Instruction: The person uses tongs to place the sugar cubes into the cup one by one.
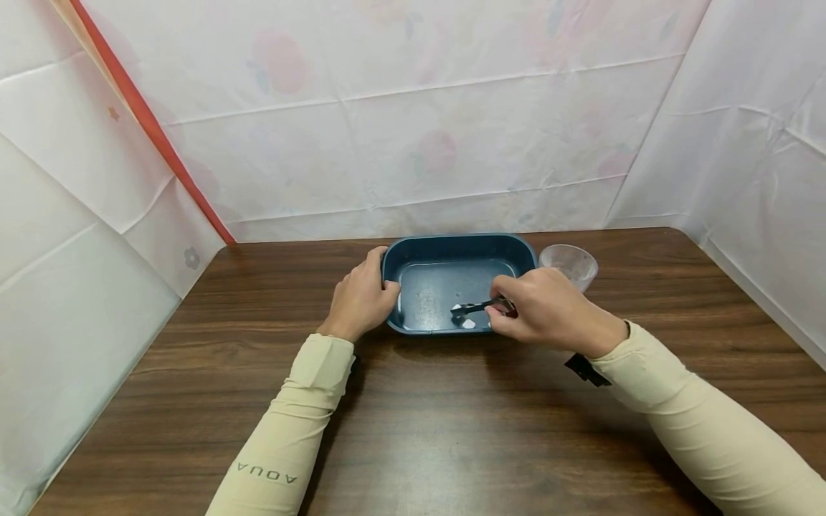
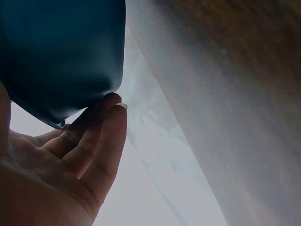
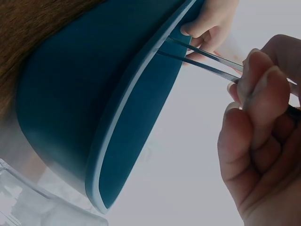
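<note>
A dark blue oblong basin (image 1: pixel 426 276) stands near the back of the table. My left hand (image 1: pixel 363 297) grips its left end, thumb over the rim and fingers along the outer wall, as the left wrist view shows on the basin (image 2: pixel 70 52). Between thumb and fingers my right hand (image 1: pixel 548 308) pinches metal tweezers (image 3: pixel 207 68), whose two prongs reach over the near rim into the basin. The tweezers' tips are down near the basin's floor, right at small white pieces (image 1: pixel 468 324). In the right wrist view the rim hides those tips.
Just right of the basin stands a clear bowl (image 1: pixel 571 261), partly behind my right hand. The wooden table (image 1: pixel 413 423) extends toward me. Pale plastic sheeting (image 1: pixel 387 143) hangs at the back and both sides. A black strap (image 1: pixel 587 370) shows under my right wrist.
</note>
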The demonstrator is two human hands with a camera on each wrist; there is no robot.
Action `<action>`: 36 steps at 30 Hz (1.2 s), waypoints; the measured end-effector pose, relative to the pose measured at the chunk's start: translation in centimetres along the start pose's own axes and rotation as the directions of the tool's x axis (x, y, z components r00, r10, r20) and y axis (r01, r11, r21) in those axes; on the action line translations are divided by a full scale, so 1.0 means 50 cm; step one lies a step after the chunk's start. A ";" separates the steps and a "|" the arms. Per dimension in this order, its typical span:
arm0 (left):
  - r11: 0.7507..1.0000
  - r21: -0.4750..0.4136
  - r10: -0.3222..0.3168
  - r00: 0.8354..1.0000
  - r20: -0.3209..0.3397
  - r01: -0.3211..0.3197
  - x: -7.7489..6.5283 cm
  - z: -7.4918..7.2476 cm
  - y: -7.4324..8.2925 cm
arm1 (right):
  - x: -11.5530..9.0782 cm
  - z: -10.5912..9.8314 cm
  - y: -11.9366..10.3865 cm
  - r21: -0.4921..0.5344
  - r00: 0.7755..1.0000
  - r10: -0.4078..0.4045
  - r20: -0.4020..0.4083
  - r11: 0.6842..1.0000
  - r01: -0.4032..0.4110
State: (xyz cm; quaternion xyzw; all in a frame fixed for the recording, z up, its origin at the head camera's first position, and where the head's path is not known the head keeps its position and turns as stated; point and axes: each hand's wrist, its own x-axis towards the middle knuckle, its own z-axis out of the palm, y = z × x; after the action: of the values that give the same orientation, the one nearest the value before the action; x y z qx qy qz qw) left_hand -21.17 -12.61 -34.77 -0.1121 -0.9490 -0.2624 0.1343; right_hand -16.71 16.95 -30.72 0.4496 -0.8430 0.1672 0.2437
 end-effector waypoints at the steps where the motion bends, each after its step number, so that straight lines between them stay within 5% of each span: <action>1: 1.000 0.000 0.001 1.000 -0.001 -0.001 0.000 0.000 0.000 | 0.000 0.000 0.000 -0.001 1.000 0.002 -0.001 1.000 -0.002; 36: 1.000 0.000 0.000 1.000 0.010 0.000 -0.004 -0.002 0.002 | -0.002 -0.053 0.021 -0.065 0.986 0.005 -0.169 0.998 -0.016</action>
State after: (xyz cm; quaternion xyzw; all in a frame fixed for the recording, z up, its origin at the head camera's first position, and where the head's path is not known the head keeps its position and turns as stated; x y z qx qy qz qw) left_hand -20.93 -12.63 -34.70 -0.1132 -0.9496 -0.2621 0.1296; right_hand -16.86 18.90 -28.67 0.4211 -0.8267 0.1779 0.3281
